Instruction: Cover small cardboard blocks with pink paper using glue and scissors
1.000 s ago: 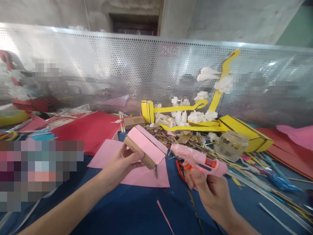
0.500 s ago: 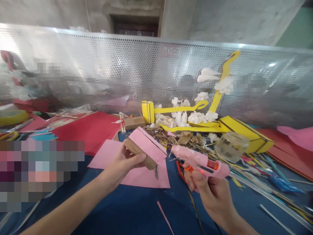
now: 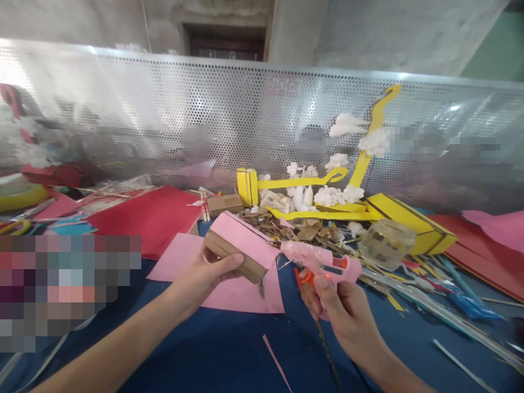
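Observation:
My left hand (image 3: 210, 270) grips a cardboard block (image 3: 241, 262), thumb across its near side. Pink paper (image 3: 241, 232) covers the block's top face. In my right hand (image 3: 346, 308) is a pink glue gun (image 3: 309, 255), held by its handle with fingers around the orange trigger. Its nozzle points left and sits close to the right end of the pink-covered face; whether it touches cannot be made out. Under the block lies a flat sheet of pink paper (image 3: 172, 259). A dark curved piece (image 3: 262, 288) shows just below the block's right end.
Behind are yellow paper pieces (image 3: 409, 221) with white tufts, brown scraps (image 3: 311, 229) and a clear jar (image 3: 387, 244). Red paper (image 3: 151, 215) lies at left. A perforated metal panel (image 3: 164, 109) stands along the back. The gun's cord (image 3: 327, 349) runs down toward me.
My right hand has brought the glue gun left, its nozzle now nearer the block's right end. The block has tilted slightly in my left hand, showing more of its cardboard side.

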`<act>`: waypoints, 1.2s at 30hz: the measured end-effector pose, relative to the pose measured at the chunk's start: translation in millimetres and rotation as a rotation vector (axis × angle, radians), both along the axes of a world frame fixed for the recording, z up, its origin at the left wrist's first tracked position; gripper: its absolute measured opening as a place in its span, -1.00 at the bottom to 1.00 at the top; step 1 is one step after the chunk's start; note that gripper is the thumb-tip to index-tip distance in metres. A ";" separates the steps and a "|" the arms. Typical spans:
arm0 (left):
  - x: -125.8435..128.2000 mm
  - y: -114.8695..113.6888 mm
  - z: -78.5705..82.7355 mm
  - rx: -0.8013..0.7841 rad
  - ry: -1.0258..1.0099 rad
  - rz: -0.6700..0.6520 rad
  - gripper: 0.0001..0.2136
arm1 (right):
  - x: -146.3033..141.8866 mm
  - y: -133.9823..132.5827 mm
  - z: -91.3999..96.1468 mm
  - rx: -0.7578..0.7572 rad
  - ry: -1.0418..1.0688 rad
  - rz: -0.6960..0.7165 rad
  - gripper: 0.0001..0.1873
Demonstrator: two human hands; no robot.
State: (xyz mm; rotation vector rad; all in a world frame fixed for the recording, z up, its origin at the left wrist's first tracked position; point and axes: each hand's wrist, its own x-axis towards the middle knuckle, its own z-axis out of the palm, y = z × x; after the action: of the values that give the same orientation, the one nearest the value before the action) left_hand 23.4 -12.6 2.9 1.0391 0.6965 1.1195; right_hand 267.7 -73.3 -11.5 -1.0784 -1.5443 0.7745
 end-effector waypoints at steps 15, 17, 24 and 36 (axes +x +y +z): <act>1.0 -0.1 -2.0 -0.016 0.016 -0.018 -0.45 | -3.9 0.1 -3.0 -0.073 0.319 0.180 -0.51; 0.9 -0.2 -3.4 -0.018 0.018 -0.014 -0.45 | -4.1 1.2 -3.8 -0.089 0.338 0.183 -0.52; 0.6 0.8 -5.4 -0.009 0.023 -0.011 -0.42 | -5.7 3.1 -3.1 -0.114 0.368 0.160 -0.51; 1.3 -0.3 -4.9 0.068 0.062 -0.046 -0.47 | -10.0 4.7 -1.8 -0.202 0.535 0.176 -0.51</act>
State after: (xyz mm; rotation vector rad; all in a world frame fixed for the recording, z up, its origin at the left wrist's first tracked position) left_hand 24.8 -12.9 -2.0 1.1465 0.6845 1.0811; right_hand 257.7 -68.6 -13.3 -0.7924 -1.1261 1.2471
